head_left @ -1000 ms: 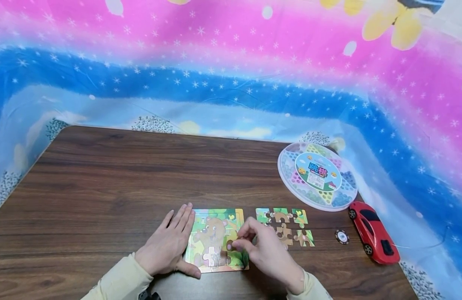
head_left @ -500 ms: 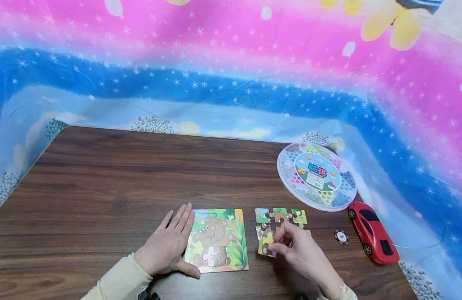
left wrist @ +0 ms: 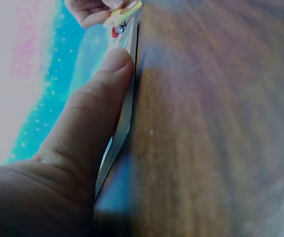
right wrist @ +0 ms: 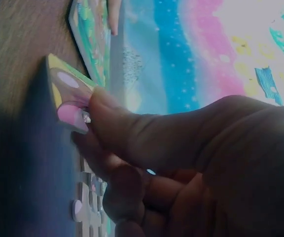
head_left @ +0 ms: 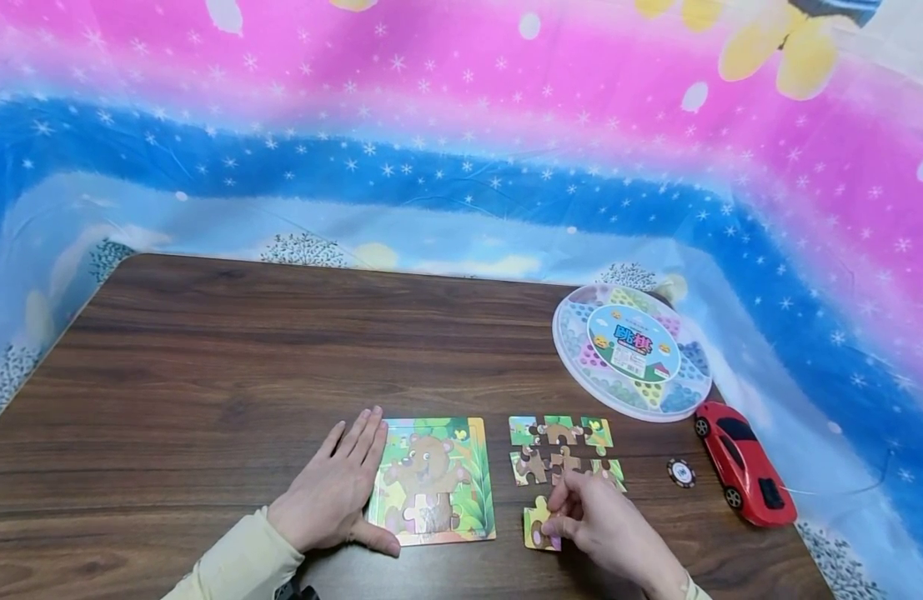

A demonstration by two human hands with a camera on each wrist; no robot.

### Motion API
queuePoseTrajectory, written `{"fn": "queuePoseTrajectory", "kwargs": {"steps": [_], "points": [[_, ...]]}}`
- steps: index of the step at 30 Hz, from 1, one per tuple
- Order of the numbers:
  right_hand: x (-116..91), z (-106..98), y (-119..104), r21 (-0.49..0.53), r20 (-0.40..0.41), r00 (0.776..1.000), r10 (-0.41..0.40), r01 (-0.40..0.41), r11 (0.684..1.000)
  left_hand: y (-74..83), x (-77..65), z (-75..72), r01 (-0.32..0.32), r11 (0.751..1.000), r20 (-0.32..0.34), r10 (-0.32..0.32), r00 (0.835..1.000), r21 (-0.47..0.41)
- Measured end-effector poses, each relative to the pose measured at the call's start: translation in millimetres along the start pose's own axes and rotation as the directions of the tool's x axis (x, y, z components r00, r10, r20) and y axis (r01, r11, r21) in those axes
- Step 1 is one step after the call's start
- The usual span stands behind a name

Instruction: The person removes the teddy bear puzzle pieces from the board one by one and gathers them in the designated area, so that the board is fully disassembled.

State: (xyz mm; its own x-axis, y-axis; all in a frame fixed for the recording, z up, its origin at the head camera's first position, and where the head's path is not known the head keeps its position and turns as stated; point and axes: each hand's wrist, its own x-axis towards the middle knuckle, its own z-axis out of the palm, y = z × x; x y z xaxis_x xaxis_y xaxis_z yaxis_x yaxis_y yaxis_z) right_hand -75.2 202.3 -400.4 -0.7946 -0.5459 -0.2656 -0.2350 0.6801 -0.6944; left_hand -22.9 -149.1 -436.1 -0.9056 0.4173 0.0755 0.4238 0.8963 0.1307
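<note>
My left hand [head_left: 335,485] lies with straight fingers along the left edge of a bear puzzle board [head_left: 472,475], its thumb [left wrist: 95,101] against the near edge. Between thumb and fingers, my right hand [head_left: 607,527] pinches a puzzle piece [head_left: 537,528], yellow-green with brown and pink parts, at the board's right. In the right wrist view the same puzzle piece [right wrist: 65,89] is tilted up off the table. Behind the right hand, several loose puzzle pieces [head_left: 561,431] are laid out in two rows; the hand partly covers the nearer row.
A round Chinese checkers set [head_left: 667,402] sits at the back right. A red toy car [head_left: 748,467] stands at the table's right edge, and a black-and-white poker chip [head_left: 682,473] lies left of it. A patterned cloth [head_left: 446,183] hangs behind the wooden table [head_left: 206,358].
My right hand went from the board's lower right to the loose pieces with the puzzle piece, then drew it slightly nearer to me. My left hand has stayed in place.
</note>
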Motion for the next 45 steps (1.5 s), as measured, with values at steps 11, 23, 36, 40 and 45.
{"fn": "queuePoseTrajectory", "kwargs": {"steps": [11, 23, 36, 40, 45], "points": [[2.2, 5.8, 1.4, -0.159, -0.059, 0.998, 0.026, -0.035, 0.987, 0.3, -0.4, 0.5, -0.002, 1.0, -0.013, 0.002, 1.0, 0.0], [0.6, 9.1, 2.7, -0.232, -0.07, 0.998, -0.005, -0.011, 0.973, 0.8, -0.4, -0.8, -0.003, 1.0, -0.012, 0.003, 1.0, 0.005], [3.2, 10.0, 0.6, -0.268, -0.082, 0.997, 0.01, -0.032, 0.963, 0.3, 0.6, -0.7, 0.0, 1.0, 0.003, 0.0, 1.0, 0.003], [4.5, 10.4, -0.7, -0.278, -0.088, 0.996, 0.0, -0.025, 0.96, -0.2, 1.1, -0.9, -0.001, 1.0, -0.005, 0.001, 1.0, 0.005], [5.3, 10.1, -2.9, -0.277, -0.083, 0.997, 0.002, -0.025, 0.961, -0.3, 1.3, -0.8, 0.0, 1.0, -0.005, 0.0, 1.0, 0.001]]}}
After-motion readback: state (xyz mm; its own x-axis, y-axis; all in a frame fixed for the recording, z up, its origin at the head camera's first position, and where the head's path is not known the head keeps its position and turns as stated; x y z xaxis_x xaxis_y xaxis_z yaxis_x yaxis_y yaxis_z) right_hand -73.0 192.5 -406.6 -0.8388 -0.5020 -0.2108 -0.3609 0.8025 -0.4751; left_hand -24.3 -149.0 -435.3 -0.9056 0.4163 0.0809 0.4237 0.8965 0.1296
